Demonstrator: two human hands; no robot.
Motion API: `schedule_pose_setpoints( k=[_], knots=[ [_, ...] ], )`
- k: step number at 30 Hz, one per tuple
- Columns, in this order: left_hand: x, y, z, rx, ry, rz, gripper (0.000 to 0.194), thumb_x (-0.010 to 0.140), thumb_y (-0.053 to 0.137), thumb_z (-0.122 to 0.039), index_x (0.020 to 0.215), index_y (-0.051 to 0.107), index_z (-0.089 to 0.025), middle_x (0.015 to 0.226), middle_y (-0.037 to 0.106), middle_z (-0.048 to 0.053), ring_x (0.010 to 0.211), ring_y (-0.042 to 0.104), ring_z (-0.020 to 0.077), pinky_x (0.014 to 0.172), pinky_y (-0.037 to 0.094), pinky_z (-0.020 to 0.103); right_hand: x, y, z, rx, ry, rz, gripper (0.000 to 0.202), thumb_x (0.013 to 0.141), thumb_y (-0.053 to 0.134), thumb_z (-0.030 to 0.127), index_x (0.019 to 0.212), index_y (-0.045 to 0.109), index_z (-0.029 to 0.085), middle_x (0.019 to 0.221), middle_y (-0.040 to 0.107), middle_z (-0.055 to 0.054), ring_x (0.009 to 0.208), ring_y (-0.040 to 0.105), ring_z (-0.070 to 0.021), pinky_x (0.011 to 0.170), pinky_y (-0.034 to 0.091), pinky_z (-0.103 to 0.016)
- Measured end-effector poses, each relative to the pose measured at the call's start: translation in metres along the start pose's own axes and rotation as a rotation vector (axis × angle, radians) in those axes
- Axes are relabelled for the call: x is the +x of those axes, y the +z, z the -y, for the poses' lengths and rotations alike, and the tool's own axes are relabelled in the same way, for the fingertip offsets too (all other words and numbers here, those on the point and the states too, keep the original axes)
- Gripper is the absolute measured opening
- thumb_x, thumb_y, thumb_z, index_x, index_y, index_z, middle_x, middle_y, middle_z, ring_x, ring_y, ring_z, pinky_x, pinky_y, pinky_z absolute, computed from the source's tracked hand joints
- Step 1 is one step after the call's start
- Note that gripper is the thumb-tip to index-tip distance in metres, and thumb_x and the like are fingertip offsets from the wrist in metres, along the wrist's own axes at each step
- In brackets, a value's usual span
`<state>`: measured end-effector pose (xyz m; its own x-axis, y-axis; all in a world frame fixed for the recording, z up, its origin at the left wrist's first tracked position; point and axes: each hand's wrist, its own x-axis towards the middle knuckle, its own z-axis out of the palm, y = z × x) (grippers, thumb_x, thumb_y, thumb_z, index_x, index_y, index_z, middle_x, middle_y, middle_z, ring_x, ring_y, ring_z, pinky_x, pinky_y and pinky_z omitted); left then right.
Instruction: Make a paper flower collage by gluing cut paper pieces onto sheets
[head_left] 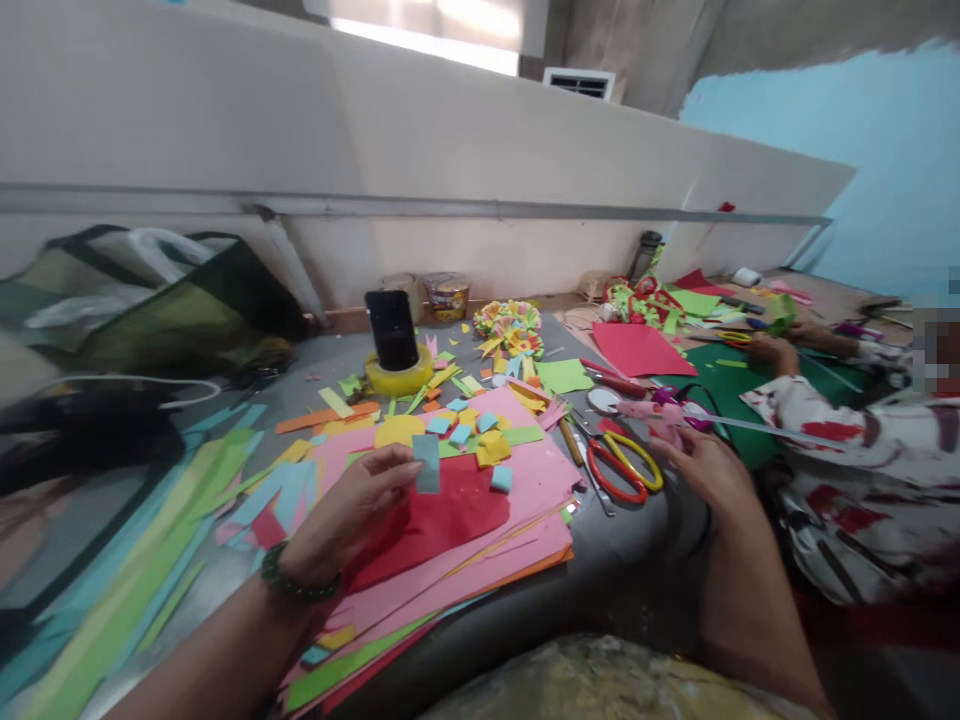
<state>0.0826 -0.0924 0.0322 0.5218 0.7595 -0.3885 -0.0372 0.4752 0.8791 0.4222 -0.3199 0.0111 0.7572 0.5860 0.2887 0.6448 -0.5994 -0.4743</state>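
Note:
Between the thumb and fingers of my left hand point(367, 505) is a small blue-grey paper piece point(427, 464), held upright above a red sheet point(457, 510) on stacked pink sheets point(540, 470). My right hand point(701, 465) is closed around something pink and purple with a long pale stick point(772, 434), at the right of the scissors; its exact shape is blurred. The scissors point(616, 470), with red and yellow handles, lie on the table. Folded blue squares point(501, 479) and yellow ones point(492, 449) are scattered over the sheets.
A phone point(391, 330) leans upright on a yellow tape roll point(399, 372). Paper strips point(142, 560) cover the left side. Behind are a folded-paper ornament point(510, 325) and a cup point(447, 296). Another person's hands point(776, 352) work at the right over a green sheet point(810, 385).

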Motion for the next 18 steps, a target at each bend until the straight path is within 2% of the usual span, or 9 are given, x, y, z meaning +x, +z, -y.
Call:
schedule_pose_setpoints(
  k=[2, 3, 4, 6, 8, 9, 11, 14, 18],
  knots=[
    [-0.002, 0.001, 0.001, -0.027, -0.015, 0.017, 0.043, 0.036, 0.092, -0.024, 0.06, 0.058, -0.015, 0.049, 0.055, -0.009, 0.045, 0.051, 0.003, 0.043, 0.039, 0.011, -0.015, -0.01, 0.013, -0.178, 0.17, -0.056, 0.037, 0.066, 0.067, 0.061, 0.056, 0.059, 0.027, 0.054, 0.062, -0.01, 0.045, 0.052, -0.0246, 0.043, 0.032, -0.035],
    [-0.002, 0.002, 0.002, -0.043, -0.019, 0.029, 0.043, 0.037, 0.092, -0.023, 0.061, 0.058, -0.015, 0.051, 0.056, -0.008, 0.047, 0.054, 0.0035, 0.046, 0.041, 0.011, -0.024, -0.013, 0.021, -0.153, 0.155, -0.06, 0.036, 0.069, 0.066, 0.062, 0.062, 0.064, 0.027, 0.058, 0.065, -0.01, 0.044, 0.053, -0.0248, 0.042, 0.034, -0.035],
    [-0.001, 0.002, 0.004, -0.054, -0.027, 0.047, 0.043, 0.038, 0.093, -0.023, 0.062, 0.057, -0.015, 0.052, 0.057, -0.008, 0.047, 0.055, 0.004, 0.047, 0.043, 0.011, -0.032, -0.014, 0.032, -0.065, 0.042, -0.04, 0.033, 0.074, 0.063, 0.061, 0.068, 0.068, 0.028, 0.06, 0.067, -0.009, 0.044, 0.055, -0.0238, 0.042, 0.037, -0.035],
    [0.0, 0.003, 0.009, -0.065, -0.042, 0.095, 0.044, 0.041, 0.093, -0.024, 0.063, 0.057, -0.016, 0.053, 0.058, -0.007, 0.047, 0.057, 0.005, 0.047, 0.045, 0.012, -0.047, -0.006, 0.06, 0.165, -0.316, -0.03, 0.03, 0.083, 0.059, 0.055, 0.076, 0.071, 0.028, 0.066, 0.069, -0.007, 0.05, 0.061, -0.0218, 0.046, 0.045, -0.033],
    [0.0, 0.003, 0.015, -0.048, -0.052, 0.147, 0.043, 0.045, 0.093, -0.028, 0.064, 0.056, -0.016, 0.052, 0.058, -0.006, 0.048, 0.06, 0.0063, 0.047, 0.045, 0.013, -0.059, 0.015, 0.095, 0.317, -0.64, 0.014, 0.021, 0.091, 0.057, 0.041, 0.086, 0.072, 0.028, 0.076, 0.072, -0.006, 0.066, 0.068, -0.0208, 0.057, 0.053, -0.03],
    [0.0, 0.003, 0.017, -0.031, -0.055, 0.173, 0.043, 0.048, 0.093, -0.03, 0.064, 0.056, -0.016, 0.052, 0.059, -0.006, 0.048, 0.06, 0.0068, 0.047, 0.045, 0.013, -0.064, 0.029, 0.112, 0.347, -0.749, 0.039, 0.019, 0.094, 0.054, 0.031, 0.095, 0.072, 0.028, 0.085, 0.073, -0.007, 0.075, 0.07, -0.02, 0.064, 0.055, -0.029],
    [-0.001, 0.003, 0.022, 0.008, -0.055, 0.227, 0.043, 0.05, 0.092, -0.035, 0.065, 0.056, -0.016, 0.052, 0.061, -0.004, 0.049, 0.061, 0.007, 0.048, 0.045, 0.013, -0.07, 0.056, 0.142, 0.368, -0.965, 0.086, 0.027, 0.095, 0.049, 0.019, 0.109, 0.07, 0.026, 0.092, 0.073, -0.007, 0.077, 0.069, -0.0169, 0.065, 0.055, -0.025],
    [-0.004, 0.004, 0.024, 0.056, -0.046, 0.301, 0.045, 0.05, 0.091, -0.042, 0.065, 0.059, -0.015, 0.052, 0.063, -0.002, 0.047, 0.059, 0.0076, 0.048, 0.045, 0.015, -0.071, 0.084, 0.165, 0.4, -1.135, 0.066, 0.029, 0.095, 0.044, 0.013, 0.103, 0.07, 0.024, 0.085, 0.07, -0.006, 0.071, 0.065, -0.0145, 0.059, 0.052, -0.022],
    [-0.002, 0.002, 0.026, 0.117, -0.005, 0.322, 0.043, 0.053, 0.088, -0.048, 0.063, 0.061, -0.016, 0.051, 0.061, -0.002, 0.046, 0.057, 0.0094, 0.05, 0.046, 0.02, -0.067, 0.091, 0.166, 0.547, -1.147, 0.157, 0.026, 0.097, 0.046, 0.015, 0.096, 0.071, 0.024, 0.082, 0.068, -0.005, 0.073, 0.064, -0.0145, 0.063, 0.052, -0.022]
  ],
)
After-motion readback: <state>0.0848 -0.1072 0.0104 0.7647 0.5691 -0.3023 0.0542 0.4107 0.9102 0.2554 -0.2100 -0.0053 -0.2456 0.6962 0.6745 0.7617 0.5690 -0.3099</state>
